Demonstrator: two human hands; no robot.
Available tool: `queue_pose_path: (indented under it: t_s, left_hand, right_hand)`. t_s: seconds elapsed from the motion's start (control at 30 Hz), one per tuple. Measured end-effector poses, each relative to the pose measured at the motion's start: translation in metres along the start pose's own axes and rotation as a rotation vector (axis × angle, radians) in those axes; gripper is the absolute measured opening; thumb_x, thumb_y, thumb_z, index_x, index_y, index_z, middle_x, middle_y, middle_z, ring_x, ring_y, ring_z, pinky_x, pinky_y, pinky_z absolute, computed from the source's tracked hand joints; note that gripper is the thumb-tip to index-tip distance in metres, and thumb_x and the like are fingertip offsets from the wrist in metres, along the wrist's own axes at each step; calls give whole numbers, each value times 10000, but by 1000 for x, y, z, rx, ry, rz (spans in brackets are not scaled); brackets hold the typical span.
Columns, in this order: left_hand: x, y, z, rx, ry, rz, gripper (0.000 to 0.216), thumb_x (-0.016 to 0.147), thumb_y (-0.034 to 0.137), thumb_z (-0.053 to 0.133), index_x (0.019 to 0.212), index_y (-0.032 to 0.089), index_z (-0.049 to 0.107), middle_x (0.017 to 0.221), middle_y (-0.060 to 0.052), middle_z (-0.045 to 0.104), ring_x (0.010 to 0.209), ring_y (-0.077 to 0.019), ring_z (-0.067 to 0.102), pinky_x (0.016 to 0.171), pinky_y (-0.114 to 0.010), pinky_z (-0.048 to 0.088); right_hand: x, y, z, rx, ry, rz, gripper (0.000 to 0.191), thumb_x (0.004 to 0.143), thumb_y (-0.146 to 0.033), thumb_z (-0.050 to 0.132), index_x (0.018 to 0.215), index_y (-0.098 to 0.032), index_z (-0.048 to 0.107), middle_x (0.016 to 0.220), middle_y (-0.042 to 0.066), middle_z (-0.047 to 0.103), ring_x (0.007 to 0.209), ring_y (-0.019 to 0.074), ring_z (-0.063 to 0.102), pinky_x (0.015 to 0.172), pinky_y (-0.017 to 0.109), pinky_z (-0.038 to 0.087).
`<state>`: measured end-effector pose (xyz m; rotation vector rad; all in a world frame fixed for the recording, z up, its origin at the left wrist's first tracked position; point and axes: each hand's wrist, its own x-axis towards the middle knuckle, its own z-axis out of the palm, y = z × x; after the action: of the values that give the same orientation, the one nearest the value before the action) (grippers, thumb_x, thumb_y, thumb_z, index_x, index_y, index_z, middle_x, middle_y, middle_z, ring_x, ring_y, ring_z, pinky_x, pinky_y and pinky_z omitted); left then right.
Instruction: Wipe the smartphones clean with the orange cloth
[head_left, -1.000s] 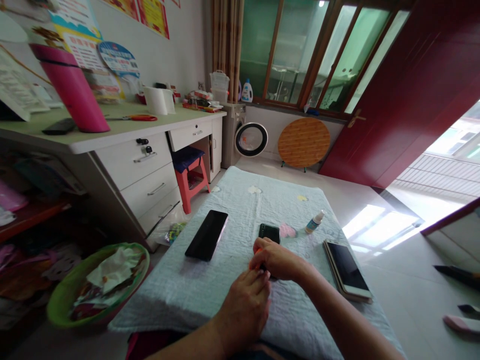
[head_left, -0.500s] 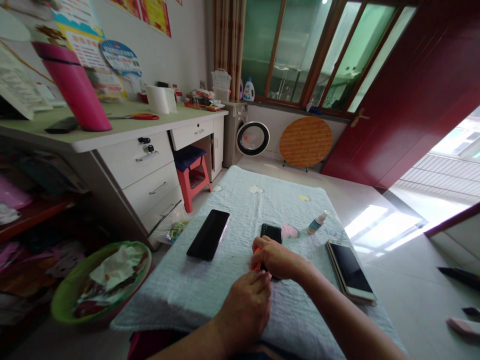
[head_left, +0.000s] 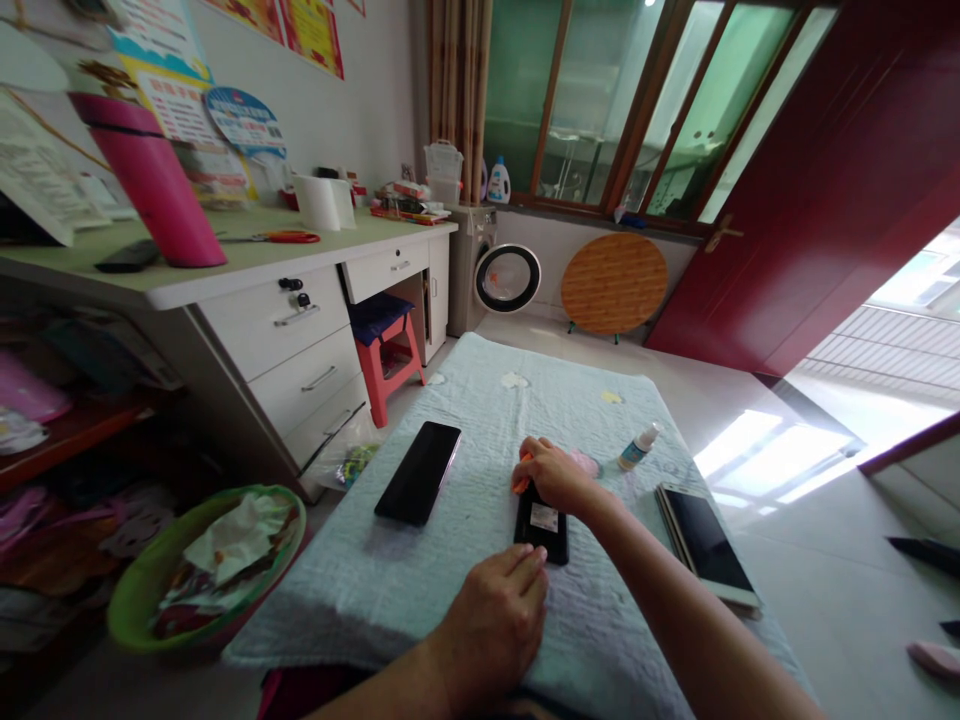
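A black phone [head_left: 543,540] lies back up on the cloth-covered table, a white label on its back. The fingers of my left hand [head_left: 499,610] are pressed together with their tips at the phone's near end, holding it down. My right hand [head_left: 555,475] is closed round an orange cloth [head_left: 523,474], which rests on the phone's far end and covers it together with the hand. Left of them lies a larger dark phone [head_left: 420,472], screen up. A small spray bottle [head_left: 637,447] lies on the right, beyond a pale phone [head_left: 709,545] at the table's right edge.
A light blue cloth [head_left: 480,390] covers the table. To the left stand a green bin [head_left: 127,610] with crumpled paper and a white desk [head_left: 292,340] with a pink bottle [head_left: 161,190]. A red stool [head_left: 390,365] sits under the desk. A washing machine [head_left: 466,270] has its door open.
My right hand has moved with the orange cloth toward the phone's far end, uncovering the label and near half. My left hand stays at the near end.
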<state>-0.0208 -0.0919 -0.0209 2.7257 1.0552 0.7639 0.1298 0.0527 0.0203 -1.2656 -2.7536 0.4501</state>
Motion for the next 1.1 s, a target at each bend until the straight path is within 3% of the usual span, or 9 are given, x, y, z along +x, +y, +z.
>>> queue_pose_path:
  t_s: [0.17, 0.33, 0.43, 0.67, 0.83, 1.1]
  left_hand:
    - [0, -1, 2, -2, 53, -21, 265, 875, 144, 504, 1112, 122, 618, 1200, -112, 650, 1094, -250, 594, 1001, -379, 477]
    - [0, -2, 5, -32, 84, -14, 301, 849, 149, 523, 1134, 110, 613, 1184, -114, 650, 1089, -263, 585, 1031, -406, 447]
    - [0, -2, 5, -40, 94, 0, 306, 845, 149, 517, 1133, 99, 608, 1160, -129, 650, 1100, -269, 577, 1044, -421, 432]
    - [8, 0, -2, -22, 5, 12, 146, 856, 108, 494, 910, 116, 630, 899, -109, 664, 923, -263, 607, 878, -407, 528]
    - [10, -6, 0, -11, 13, 58, 195, 856, 96, 497, 998, 102, 630, 1029, -123, 673, 965, -249, 613, 930, -373, 513]
    - [7, -7, 2, 6, 6, 24, 202, 838, 98, 526, 1011, 108, 630, 1110, -110, 670, 995, -237, 605, 919, -340, 526]
  right_hand:
    - [0, 1, 2, 3, 5, 14, 226, 864, -127, 569, 861, -244, 762, 1016, 54, 573, 929, 170, 480, 776, 261, 390]
    - [-19, -12, 6, 82, -48, -114, 284, 817, -51, 552, 858, -246, 755, 1032, 45, 571, 926, 163, 471, 826, 259, 392]
    - [-30, -25, 5, 118, -95, -184, 179, 794, -120, 625, 841, -237, 752, 1048, 48, 567, 908, 170, 464, 805, 262, 398]
    - [-36, -35, 0, 189, -68, -243, 190, 819, -121, 580, 865, -202, 746, 961, 52, 560, 940, 168, 491, 906, 305, 395]
    - [-27, -26, 6, 185, -37, -162, 159, 860, -179, 594, 820, -197, 746, 1003, 61, 549, 952, 169, 489, 893, 288, 411]
    - [7, -1, 3, -39, -29, -45, 178, 878, -196, 581, 853, -186, 757, 989, 92, 575, 954, 196, 477, 859, 288, 405]
